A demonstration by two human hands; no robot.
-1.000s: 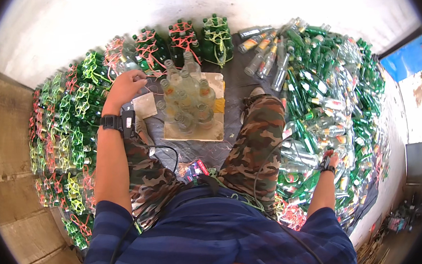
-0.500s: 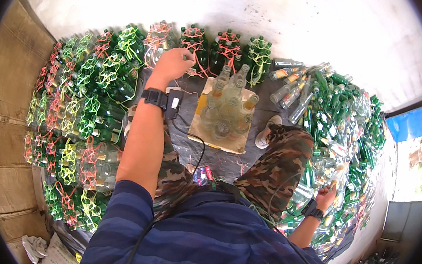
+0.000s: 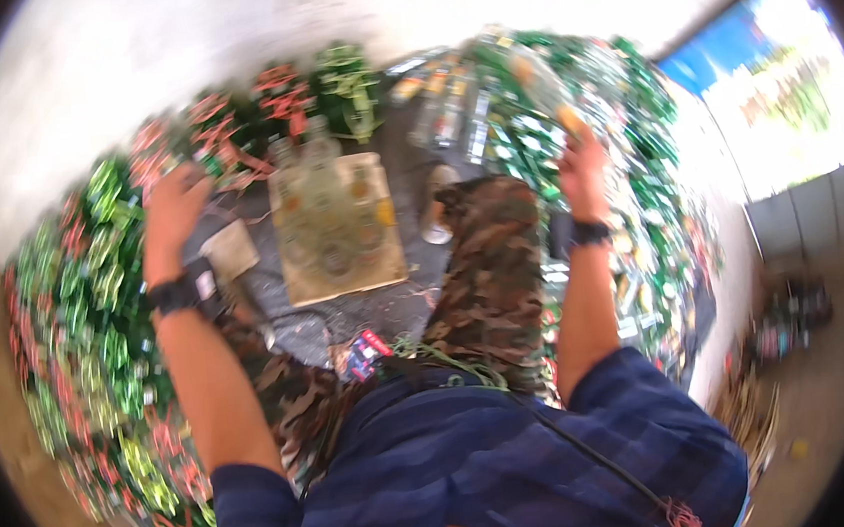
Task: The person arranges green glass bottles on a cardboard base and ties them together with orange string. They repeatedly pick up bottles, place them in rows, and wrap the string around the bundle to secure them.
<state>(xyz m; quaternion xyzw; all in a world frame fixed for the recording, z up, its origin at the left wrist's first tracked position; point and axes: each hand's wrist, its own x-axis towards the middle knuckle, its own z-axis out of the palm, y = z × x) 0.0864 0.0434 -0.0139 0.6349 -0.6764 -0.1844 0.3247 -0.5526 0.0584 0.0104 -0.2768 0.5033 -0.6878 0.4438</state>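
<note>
My right hand (image 3: 584, 164) is raised over the bottle heap, closed round the orange-marked end of a clear glass bottle (image 3: 539, 81) that points up and to the left. At the left, my left hand (image 3: 175, 197) hovers in front of a bundle of bottles tied with red cord (image 3: 153, 151). Its fingers are smeared by motion, so their grip does not show. Between my legs, a tight group of clear glass bottles (image 3: 327, 207) stands upright on a yellowish square board (image 3: 306, 289).
Bundles of green bottles tied with yellow-green cord (image 3: 111, 205) curve along the left. A big loose heap of green and clear bottles (image 3: 634, 275) fills the right side. A pale wall (image 3: 320, 11) closes the back. A small colourful packet (image 3: 362, 354) lies near my waist.
The view has swung to the right. My right hand has come up from the heap with a clear bottle in it. My left hand remains near the red-tied bundles.
</note>
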